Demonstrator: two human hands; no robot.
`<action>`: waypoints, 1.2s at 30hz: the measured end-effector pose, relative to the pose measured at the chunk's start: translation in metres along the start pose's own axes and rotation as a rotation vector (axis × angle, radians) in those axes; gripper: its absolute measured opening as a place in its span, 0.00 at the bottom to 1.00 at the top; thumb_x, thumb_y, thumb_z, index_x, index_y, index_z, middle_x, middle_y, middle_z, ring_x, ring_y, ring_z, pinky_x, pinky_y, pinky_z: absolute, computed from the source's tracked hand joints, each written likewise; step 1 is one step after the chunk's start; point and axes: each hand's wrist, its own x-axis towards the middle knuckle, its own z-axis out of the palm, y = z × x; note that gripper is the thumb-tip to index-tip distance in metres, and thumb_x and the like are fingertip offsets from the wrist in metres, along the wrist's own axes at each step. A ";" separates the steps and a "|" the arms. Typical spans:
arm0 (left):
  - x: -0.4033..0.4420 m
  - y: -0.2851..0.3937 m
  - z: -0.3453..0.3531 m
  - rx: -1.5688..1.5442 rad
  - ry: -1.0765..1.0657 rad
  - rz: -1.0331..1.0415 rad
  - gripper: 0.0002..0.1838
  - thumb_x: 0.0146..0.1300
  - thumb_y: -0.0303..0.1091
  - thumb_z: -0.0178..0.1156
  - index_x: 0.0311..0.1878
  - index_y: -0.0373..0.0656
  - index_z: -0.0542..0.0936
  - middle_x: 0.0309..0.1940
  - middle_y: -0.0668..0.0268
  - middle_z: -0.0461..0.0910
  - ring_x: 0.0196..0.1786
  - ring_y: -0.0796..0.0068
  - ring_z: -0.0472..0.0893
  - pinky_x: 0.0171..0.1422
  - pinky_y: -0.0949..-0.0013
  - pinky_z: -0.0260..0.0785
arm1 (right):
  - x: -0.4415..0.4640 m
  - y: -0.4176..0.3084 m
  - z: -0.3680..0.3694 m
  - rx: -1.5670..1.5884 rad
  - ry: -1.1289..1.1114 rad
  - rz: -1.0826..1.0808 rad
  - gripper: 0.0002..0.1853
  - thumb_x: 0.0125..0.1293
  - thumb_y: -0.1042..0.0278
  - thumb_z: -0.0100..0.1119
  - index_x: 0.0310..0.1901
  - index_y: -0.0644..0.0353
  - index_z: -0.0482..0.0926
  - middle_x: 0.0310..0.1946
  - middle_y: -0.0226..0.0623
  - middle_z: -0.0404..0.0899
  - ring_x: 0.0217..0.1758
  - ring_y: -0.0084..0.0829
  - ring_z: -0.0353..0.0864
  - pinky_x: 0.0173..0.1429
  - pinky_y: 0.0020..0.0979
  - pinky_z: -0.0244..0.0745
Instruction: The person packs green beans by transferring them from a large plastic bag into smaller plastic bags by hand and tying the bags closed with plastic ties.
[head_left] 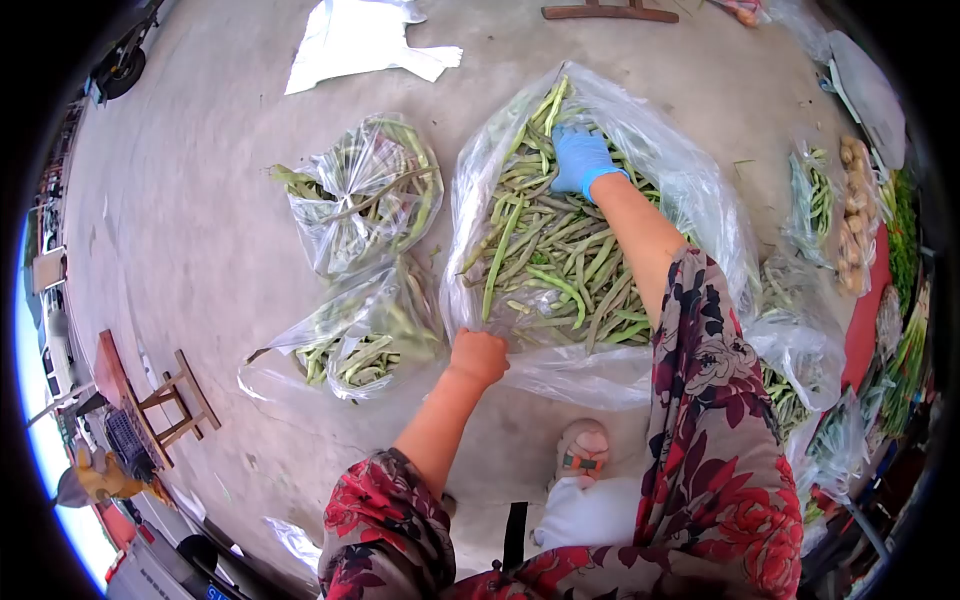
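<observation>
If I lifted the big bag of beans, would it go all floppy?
The big bag would probably sag, as its plastic looks thin and crumpled. It may feel heavy, with so many beans inside. Some might spill, because its mouth gapes open.

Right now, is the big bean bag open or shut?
Open. The big clear bag has its mouth spread wide, its green beans lie exposed, and the blue-gloved right hand is in among them.

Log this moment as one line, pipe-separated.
left hand: closed at near rim of large clear bag | right hand: blue-gloved, on green beans inside | smaller bean bags: on floor, left of large clear bag
</observation>
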 end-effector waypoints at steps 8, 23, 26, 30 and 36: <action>0.012 -0.014 -0.070 -0.347 1.072 -0.039 0.22 0.50 0.37 0.64 0.49 0.42 0.73 0.42 0.53 0.76 0.41 0.52 0.77 0.50 0.59 0.68 | -0.070 0.002 -0.049 0.108 -0.207 -0.268 0.32 0.44 0.48 0.66 0.48 0.62 0.75 0.45 0.47 0.73 0.50 0.41 0.73 0.54 0.40 0.67; -0.012 -0.028 -0.118 -1.833 0.759 0.065 0.16 0.51 0.16 0.42 0.40 0.42 0.74 0.21 0.73 0.69 0.20 0.85 0.62 0.22 0.78 0.54 | -0.101 0.099 -0.040 1.383 0.479 0.206 0.11 0.55 0.68 0.52 0.36 0.61 0.81 0.28 0.32 0.79 0.33 0.25 0.75 0.44 0.25 0.69; -0.057 -0.011 -0.136 -1.783 0.810 0.039 0.15 0.51 0.16 0.41 0.38 0.42 0.72 0.22 0.74 0.69 0.20 0.86 0.62 0.22 0.79 0.53 | -0.155 0.099 -0.067 1.536 0.590 0.212 0.09 0.54 0.72 0.50 0.33 0.61 0.79 0.27 0.25 0.75 0.33 0.19 0.70 0.42 0.21 0.66; -0.096 -0.008 -0.147 -1.723 1.221 0.248 0.16 0.50 0.16 0.39 0.38 0.42 0.73 0.27 0.72 0.72 0.26 0.86 0.65 0.26 0.81 0.56 | -0.192 0.103 -0.088 1.603 0.644 0.111 0.06 0.54 0.74 0.49 0.31 0.59 0.77 0.27 0.23 0.72 0.33 0.18 0.68 0.40 0.20 0.65; -0.085 -0.032 -0.134 -1.689 1.202 0.199 0.15 0.52 0.17 0.43 0.40 0.43 0.73 0.31 0.71 0.73 0.29 0.84 0.68 0.31 0.79 0.60 | -0.188 0.104 -0.078 1.267 0.555 0.045 0.07 0.55 0.72 0.50 0.32 0.61 0.78 0.27 0.25 0.74 0.34 0.19 0.70 0.44 0.22 0.66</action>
